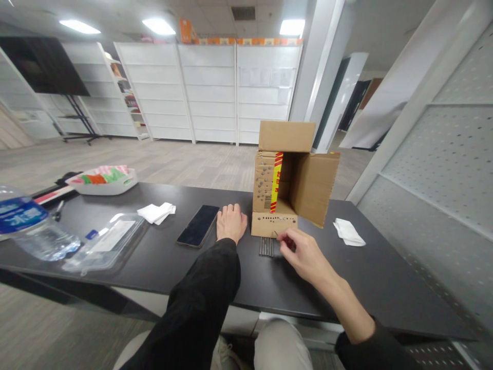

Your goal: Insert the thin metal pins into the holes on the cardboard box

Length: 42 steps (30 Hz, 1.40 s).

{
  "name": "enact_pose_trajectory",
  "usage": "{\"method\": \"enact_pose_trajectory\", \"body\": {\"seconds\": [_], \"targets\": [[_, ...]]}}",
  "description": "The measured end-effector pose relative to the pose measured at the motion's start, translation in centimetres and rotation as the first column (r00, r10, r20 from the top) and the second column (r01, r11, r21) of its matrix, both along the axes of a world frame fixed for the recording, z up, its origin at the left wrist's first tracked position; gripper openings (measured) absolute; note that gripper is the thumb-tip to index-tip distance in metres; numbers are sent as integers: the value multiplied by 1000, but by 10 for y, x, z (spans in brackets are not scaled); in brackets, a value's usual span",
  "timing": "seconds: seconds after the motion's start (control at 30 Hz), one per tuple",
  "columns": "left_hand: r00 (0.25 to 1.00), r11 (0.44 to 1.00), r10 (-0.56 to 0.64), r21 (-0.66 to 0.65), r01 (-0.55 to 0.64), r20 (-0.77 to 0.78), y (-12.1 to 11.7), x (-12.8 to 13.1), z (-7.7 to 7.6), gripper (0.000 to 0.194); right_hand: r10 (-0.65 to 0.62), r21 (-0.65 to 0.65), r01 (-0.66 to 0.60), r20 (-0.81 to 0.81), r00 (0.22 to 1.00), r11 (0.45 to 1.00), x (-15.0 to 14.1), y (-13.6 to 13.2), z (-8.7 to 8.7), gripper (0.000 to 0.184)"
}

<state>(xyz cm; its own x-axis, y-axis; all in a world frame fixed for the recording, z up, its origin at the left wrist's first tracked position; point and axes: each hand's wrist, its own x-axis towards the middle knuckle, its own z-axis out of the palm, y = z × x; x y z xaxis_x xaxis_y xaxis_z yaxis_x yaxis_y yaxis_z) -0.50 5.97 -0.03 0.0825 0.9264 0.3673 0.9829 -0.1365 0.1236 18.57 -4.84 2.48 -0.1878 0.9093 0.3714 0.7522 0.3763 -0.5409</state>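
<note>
My right hand pinches a thin dark nail at the front flap of an open cardboard box. The flap carries a row of small dark holes or heads, too small to tell apart. Just below it, several metal nails lie side by side on the black table. Nail heads dot the box's left flap, beside a red and yellow tape strip. My left hand rests palm down to the left of the box, with its fingers forward and nothing visible in it. A dark phone lies right beside it.
The black table also bears a white tissue at right and another tissue at left. Further left are a clear plastic case, a water bottle and a white tray of colourful packets. A perforated panel borders the right.
</note>
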Motion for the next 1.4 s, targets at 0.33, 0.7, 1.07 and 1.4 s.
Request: {"method": "enact_pose_trajectory", "body": {"seconds": [0.33,0.7,1.07,1.4], "targets": [[1000,1000,9,-14,-9,9,0,0,0,18,4,-12,-5,-41,999,1000,-6,-20,-27,11],[1000,1000,4,2,-4,-4,1,0,0,18,15,-18,-14,41,999,1000,-8,-19,-30,13],[1000,1000,11,-16,-11,-2,0,0,0,20,27,-12,-26,69,997,1000,-8,-17,-32,15],[1000,1000,4,0,-4,-2,1,0,-2,18,31,-38,-29,42,999,999,-8,-16,-30,12]]}}
